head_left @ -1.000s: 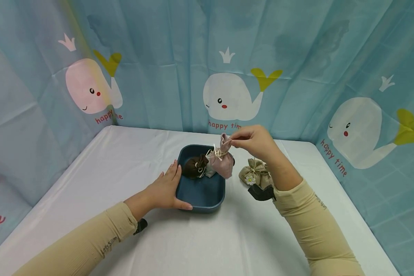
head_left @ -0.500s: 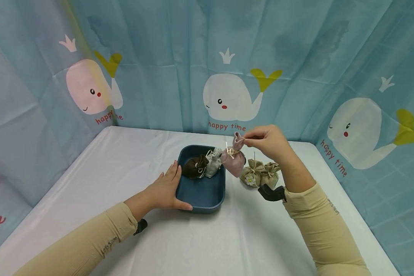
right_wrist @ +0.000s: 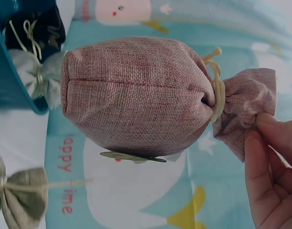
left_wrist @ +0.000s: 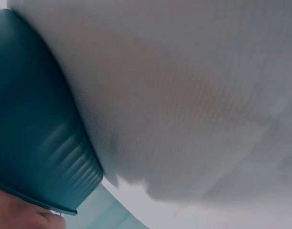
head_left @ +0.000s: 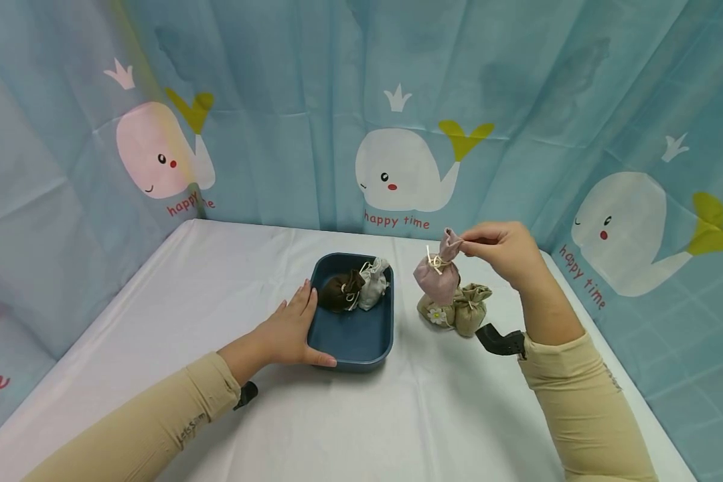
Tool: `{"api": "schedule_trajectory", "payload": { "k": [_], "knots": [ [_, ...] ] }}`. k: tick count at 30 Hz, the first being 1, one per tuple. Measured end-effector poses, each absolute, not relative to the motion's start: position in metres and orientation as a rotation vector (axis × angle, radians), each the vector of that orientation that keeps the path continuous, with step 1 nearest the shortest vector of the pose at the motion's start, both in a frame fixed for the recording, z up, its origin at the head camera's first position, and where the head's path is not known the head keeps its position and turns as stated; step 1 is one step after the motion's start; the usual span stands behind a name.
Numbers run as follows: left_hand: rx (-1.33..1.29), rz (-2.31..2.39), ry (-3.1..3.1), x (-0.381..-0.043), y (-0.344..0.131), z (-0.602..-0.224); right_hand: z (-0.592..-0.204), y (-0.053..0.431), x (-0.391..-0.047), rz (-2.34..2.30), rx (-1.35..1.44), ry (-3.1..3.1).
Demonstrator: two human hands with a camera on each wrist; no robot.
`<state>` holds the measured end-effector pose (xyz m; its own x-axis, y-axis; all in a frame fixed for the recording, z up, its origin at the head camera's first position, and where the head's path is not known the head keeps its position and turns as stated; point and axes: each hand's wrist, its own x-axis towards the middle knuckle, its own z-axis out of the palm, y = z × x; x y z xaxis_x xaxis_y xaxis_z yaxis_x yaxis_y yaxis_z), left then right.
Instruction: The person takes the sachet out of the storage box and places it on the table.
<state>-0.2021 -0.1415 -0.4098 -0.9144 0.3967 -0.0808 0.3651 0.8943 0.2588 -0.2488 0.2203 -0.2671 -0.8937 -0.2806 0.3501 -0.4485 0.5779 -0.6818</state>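
My right hand pinches the gathered neck of a pink drawstring pouch between thumb and fingers. The pouch hangs above the table, its cream cord tied in a bow. In the right wrist view the pink pouch fills the middle, a flat dark piece at its lower side. My left hand lies with straight fingers along the left rim of a blue rectangular bin, thumb at its near corner. Inside that bin sit a dark brown pouch and a light grey pouch.
Right of the bin, a beige pouch with a white flower and a second beige pouch stand side by side on the white tablecloth. The pink pouch partly covers the flowered one. A blue whale-print curtain encloses the table.
My right hand has carried the pink pouch rightward, from over the bin to above the beige pouches. The grey pouch in the bin now shows fully. My left hand stays put.
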Motion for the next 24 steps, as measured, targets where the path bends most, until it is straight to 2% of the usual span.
{"api": "schedule_trajectory", "payload": {
  "k": [24],
  "knots": [
    [0.569, 0.337, 2.93, -0.2, -0.14, -0.406, -0.271, 0.291, -0.246, 1.122, 0.31, -2.607]
  ]
}}
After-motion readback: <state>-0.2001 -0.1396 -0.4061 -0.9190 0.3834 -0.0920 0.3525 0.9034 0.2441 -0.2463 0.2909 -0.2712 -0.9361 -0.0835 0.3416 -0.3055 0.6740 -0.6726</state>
